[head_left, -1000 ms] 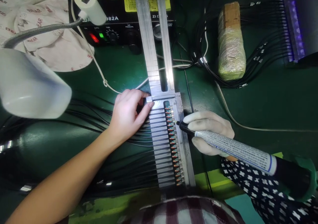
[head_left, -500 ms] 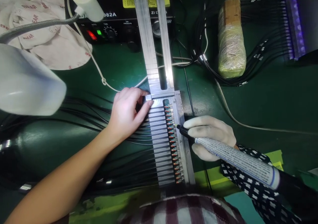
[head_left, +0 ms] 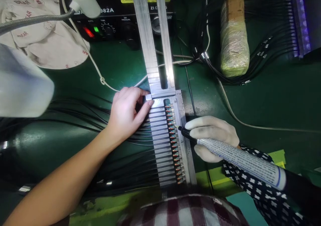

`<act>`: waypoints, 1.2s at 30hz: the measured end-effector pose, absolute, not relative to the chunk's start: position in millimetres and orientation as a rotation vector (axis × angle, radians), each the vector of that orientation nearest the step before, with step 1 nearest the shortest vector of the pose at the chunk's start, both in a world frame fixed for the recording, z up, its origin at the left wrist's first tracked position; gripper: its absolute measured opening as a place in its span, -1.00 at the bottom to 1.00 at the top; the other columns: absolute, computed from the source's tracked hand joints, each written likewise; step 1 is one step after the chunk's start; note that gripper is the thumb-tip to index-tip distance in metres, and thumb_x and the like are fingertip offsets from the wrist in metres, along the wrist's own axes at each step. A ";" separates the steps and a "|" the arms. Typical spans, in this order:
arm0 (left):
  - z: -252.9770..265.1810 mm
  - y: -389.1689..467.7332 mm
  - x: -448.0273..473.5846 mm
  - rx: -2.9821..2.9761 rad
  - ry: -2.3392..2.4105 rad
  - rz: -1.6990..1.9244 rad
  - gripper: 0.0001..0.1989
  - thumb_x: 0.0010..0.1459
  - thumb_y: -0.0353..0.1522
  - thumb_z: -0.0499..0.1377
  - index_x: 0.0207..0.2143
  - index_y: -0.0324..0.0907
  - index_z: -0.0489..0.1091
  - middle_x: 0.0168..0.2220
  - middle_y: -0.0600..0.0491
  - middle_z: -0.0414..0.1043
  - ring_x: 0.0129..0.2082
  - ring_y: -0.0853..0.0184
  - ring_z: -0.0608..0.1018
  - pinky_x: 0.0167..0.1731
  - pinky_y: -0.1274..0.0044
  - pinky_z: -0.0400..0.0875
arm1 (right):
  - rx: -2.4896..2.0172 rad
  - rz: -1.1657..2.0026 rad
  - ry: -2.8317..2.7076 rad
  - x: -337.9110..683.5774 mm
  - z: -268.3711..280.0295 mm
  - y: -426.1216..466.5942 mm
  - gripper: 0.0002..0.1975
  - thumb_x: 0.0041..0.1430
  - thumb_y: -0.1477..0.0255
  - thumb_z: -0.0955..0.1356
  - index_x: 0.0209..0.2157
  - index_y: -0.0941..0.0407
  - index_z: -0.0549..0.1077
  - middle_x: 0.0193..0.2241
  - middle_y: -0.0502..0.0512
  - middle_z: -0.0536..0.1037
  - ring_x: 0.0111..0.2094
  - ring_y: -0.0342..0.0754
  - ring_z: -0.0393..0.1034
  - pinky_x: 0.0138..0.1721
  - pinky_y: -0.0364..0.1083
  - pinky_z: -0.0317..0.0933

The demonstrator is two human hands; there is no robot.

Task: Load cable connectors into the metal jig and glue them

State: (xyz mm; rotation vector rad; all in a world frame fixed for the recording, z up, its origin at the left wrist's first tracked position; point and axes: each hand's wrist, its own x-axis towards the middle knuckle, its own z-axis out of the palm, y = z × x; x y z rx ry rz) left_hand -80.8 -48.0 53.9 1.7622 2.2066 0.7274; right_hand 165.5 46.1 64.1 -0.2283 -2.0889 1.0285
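My bare left hand (head_left: 126, 110) pinches a small metal tab at the upper left end of a slotted metal fixture (head_left: 162, 154). Thin black cables run side by side through the slots, ending in small connectors (head_left: 173, 131) with coloured wires along the right side. In my right hand (head_left: 213, 135), which wears a white glove, is a pen-shaped tool (head_left: 240, 162) with a black front, a fine yellowish tip and a printed white barrel. Its tip is at the connectors about a third of the way down the row; whether it touches one I cannot tell.
A black control box (head_left: 112, 27) with lit red and green switches stands at the back. Two metal rails (head_left: 144, 38) extend away from the fixture. A white lamp head (head_left: 22, 82) hangs at left, near a cloth (head_left: 50, 42). A plastic-wrapped block (head_left: 234, 48) and bundled cables lie at right.
The whole view has shifted slightly. The tool tip sits slightly lower along the connector row; my left hand keeps the same grip on the metal tab.
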 end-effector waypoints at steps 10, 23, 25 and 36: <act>54.0 -47.7 -80.2 1.722 2.251 0.663 -0.81 0.25 -0.22 0.11 -0.24 -0.14 0.37 -0.40 0.07 0.38 -0.32 0.25 0.42 -0.24 0.40 0.25 | -0.208 1.063 -2.087 165.7 65.2 48.8 -0.83 0.05 0.56 0.42 -0.25 0.19 0.52 -0.27 0.18 0.60 -0.37 -0.06 0.56 -0.42 -0.16 0.53; 53.4 -47.6 -80.9 1.743 2.226 0.703 -0.81 0.25 -0.22 0.12 -0.25 -0.16 0.38 -0.42 0.07 0.37 -0.34 0.26 0.40 -0.26 0.40 0.23 | -0.257 1.030 -2.105 167.5 73.3 46.4 -0.81 0.06 0.57 0.41 -0.23 0.15 0.52 -0.25 0.14 0.61 -0.35 -0.07 0.56 -0.48 -0.19 0.51; 53.7 -47.5 -80.7 1.730 2.233 0.685 -0.81 0.25 -0.22 0.11 -0.25 -0.15 0.37 -0.42 0.07 0.37 -0.34 0.26 0.40 -0.25 0.40 0.24 | -0.277 0.994 -2.112 170.4 75.1 42.7 -0.83 0.07 0.57 0.41 -0.25 0.15 0.52 -0.27 0.13 0.61 -0.36 -0.07 0.56 -0.49 -0.19 0.51; 53.8 -47.8 -80.4 1.726 2.237 0.685 -0.81 0.25 -0.21 0.10 -0.25 -0.13 0.36 -0.42 0.07 0.36 -0.34 0.25 0.39 -0.26 0.39 0.24 | -0.251 1.035 -2.081 172.8 60.1 39.7 -0.82 0.06 0.53 0.44 -0.24 0.21 0.53 -0.24 0.17 0.60 -0.32 -0.06 0.57 -0.36 -0.17 0.54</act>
